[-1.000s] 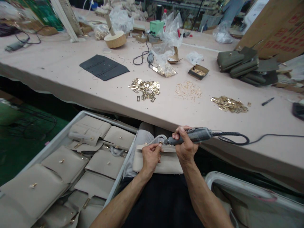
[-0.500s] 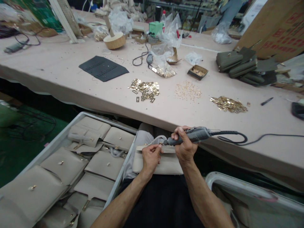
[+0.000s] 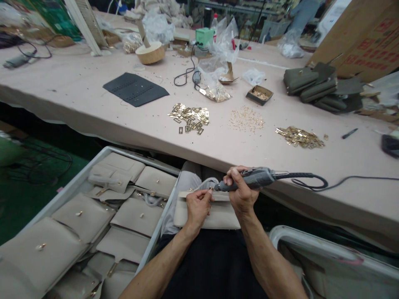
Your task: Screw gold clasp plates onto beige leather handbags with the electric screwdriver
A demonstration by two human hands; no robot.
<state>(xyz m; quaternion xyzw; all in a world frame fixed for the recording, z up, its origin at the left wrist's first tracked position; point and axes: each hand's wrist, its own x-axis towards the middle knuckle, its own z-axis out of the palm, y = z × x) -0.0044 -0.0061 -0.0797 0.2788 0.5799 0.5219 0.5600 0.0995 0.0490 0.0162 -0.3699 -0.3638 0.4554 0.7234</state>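
At the beige bag (image 3: 222, 214), the grey tool (image 3: 254, 178) seems barely shifted

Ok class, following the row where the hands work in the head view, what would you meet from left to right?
Green floor, bin of beige bags, left hand, grey tool's tip, right hand, tool's rear end, black cable.

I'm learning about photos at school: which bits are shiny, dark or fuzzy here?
All in the head view: the gold pieces glint on the table; the green floor at the left looks dark; the shelves far back are fuzzy; the tip of the tool in the right hand is too small to see clearly.
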